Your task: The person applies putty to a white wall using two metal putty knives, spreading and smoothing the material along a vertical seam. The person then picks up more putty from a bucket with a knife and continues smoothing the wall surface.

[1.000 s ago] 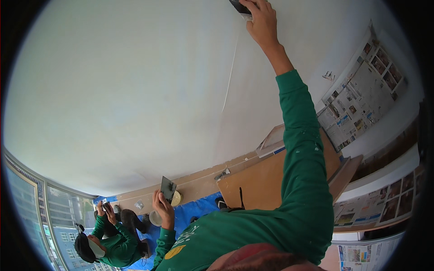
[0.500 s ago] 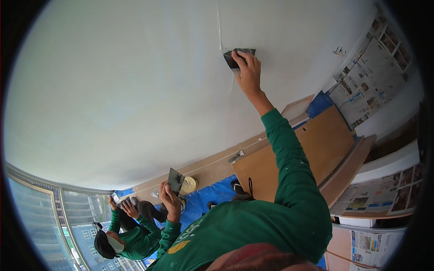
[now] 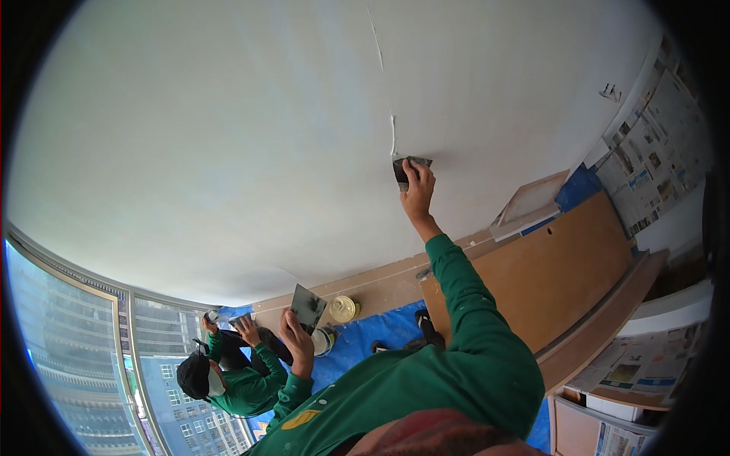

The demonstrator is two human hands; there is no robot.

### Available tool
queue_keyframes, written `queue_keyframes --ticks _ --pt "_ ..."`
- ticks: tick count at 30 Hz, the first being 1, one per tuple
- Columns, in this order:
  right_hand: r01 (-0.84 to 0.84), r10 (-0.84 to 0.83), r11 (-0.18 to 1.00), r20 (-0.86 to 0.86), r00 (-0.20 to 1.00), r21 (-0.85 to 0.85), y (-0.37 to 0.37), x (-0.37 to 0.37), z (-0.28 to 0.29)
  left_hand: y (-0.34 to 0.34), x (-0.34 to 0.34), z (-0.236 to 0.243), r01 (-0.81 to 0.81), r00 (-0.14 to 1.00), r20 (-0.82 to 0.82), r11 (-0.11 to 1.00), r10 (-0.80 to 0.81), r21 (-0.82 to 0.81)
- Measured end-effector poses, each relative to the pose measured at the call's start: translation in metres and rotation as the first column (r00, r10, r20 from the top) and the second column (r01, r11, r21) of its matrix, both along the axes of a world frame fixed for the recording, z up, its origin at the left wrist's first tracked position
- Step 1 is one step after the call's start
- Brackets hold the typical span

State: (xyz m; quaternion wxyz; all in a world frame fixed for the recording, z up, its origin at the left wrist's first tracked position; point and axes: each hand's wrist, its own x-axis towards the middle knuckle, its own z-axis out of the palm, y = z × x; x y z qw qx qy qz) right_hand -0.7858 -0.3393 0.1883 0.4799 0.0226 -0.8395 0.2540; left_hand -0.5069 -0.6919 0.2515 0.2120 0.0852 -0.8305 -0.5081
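My right hand [image 3: 417, 196] is closed on a dark putty scraper [image 3: 402, 173], its blade pressed to the pale wall [image 3: 205, 152]. From the blade's upper left edge a raised streak of white filler [image 3: 394, 135] runs upward. A thinner white line [image 3: 376, 42] continues higher, past a fainter stretch. Held low in front of the wall, a second scraper [image 3: 306, 305] with a broad grey blade is gripped by my left hand [image 3: 297, 348]. Dark smears mark that blade, which is apart from the wall.
A co-worker [image 3: 247, 389] in green crouches at lower left, hands near the wall's base beside the window [image 3: 68, 342]. A tin [image 3: 344, 308] and a bucket [image 3: 325, 340] stand near blue sheeting [image 3: 357, 346]. A wooden panel [image 3: 532, 266] lies at right, near newspaper-covered surfaces [image 3: 661, 152].
My right hand has drawn its scraper lower along the filler line, and a thick white streak now shows above the blade. The left hand still holds its scraper. The view has shifted.
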Motion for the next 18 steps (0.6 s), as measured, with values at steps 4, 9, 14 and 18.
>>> queue_keyframes --ticks 4,9,14,18 --pt "-0.081 0.089 0.993 0.1 0.991 -0.083 -0.014 0.011 -0.014 0.005 -0.02 -0.031 -0.107 0.992 0.087 0.96 0.087 0.258" --pt "-0.35 0.384 0.84 -0.001 0.923 -0.414 -0.019 0.044 0.017 0.056 -0.069 -0.013 0.026 0.985 0.046 0.404 -0.168 0.914" --pt "-0.575 0.718 0.449 -0.107 0.687 -0.684 -0.018 0.126 0.114 0.098 -0.102 0.036 0.134 0.878 -0.1 0.04 -0.468 0.99" --pt "-0.762 0.821 0.377 -0.191 0.538 -0.527 -0.017 0.195 0.193 0.125 -0.102 0.101 0.071 0.783 -0.068 -0.02 -0.618 0.997"
